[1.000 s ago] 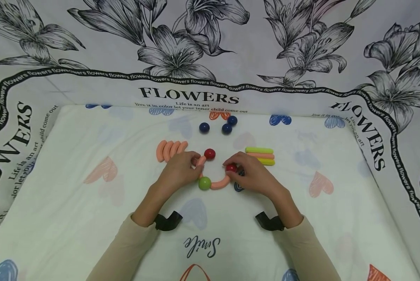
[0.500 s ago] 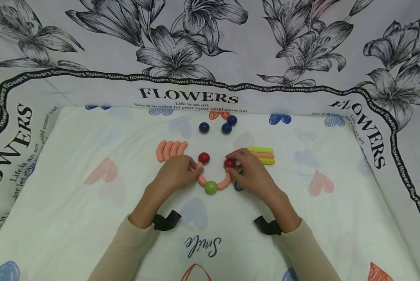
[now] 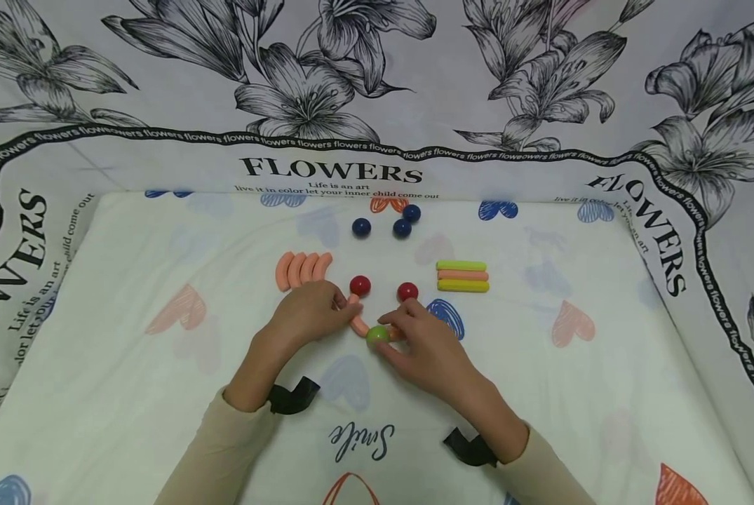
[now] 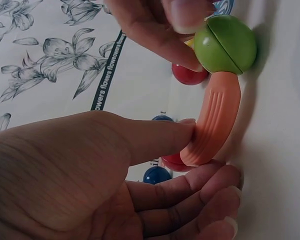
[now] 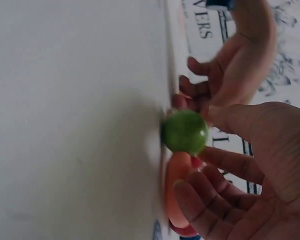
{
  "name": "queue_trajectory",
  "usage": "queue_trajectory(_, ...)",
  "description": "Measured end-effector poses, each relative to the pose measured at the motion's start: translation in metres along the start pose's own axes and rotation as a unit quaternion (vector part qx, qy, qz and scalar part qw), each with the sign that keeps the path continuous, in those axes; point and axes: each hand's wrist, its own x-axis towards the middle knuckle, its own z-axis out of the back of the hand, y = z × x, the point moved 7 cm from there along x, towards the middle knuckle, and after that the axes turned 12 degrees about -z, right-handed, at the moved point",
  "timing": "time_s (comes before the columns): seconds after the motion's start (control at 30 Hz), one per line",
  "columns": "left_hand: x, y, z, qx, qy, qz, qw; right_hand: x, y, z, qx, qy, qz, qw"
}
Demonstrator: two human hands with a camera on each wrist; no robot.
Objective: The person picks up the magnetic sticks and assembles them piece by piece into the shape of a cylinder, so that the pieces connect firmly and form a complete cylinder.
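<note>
Left hand [image 3: 310,312]: pinches the left curved orange piece [image 4: 215,122], steadying it.
Right hand [image 3: 423,347]: fingertips grip the green ball [image 3: 377,335], where both curves join.
Red balls [image 3: 360,285]: cap the curve ends.
Surface [image 3: 162,393]: carries spare pieces behind.

A white padded mat printed with faded hearts [image 3: 162,393] carries everything. On it lie four curved salmon plastic pieces [image 3: 302,269] side by side, three dark blue balls [image 3: 402,228], two red balls [image 3: 360,285], three stacked straight sticks in yellow-green and orange [image 3: 462,275], and a green ball [image 3: 377,335], apparently joined to salmon curves.
</note>
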Motion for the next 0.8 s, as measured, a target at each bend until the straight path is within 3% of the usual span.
queue_trajectory(0.2, -0.003, 0.003, -0.001, -0.033, 0.025, 0.002, 0.9991, -0.001, 0.002, -0.011, -0.048, -0.025, 0.026, 0.998)
queue_trajectory(0.43, -0.017, 0.003, 0.028, 0.023, 0.04, -0.041, 0.9981, 0.001, 0.002, -0.011, -0.061, -0.01, 0.031, 0.998)
queue_trajectory(0.5, -0.022, 0.008, 0.036, 0.02, 0.043, -0.038, 0.9982, 0.002, 0.001, -0.01, -0.065, 0.0, 0.029, 0.997)
queue_trajectory(0.8, -0.035, 0.044, 0.066, 0.002, -0.007, 0.009, 0.9999, 0.004, -0.002, -0.003, -0.048, 0.013, 0.039, 0.998)
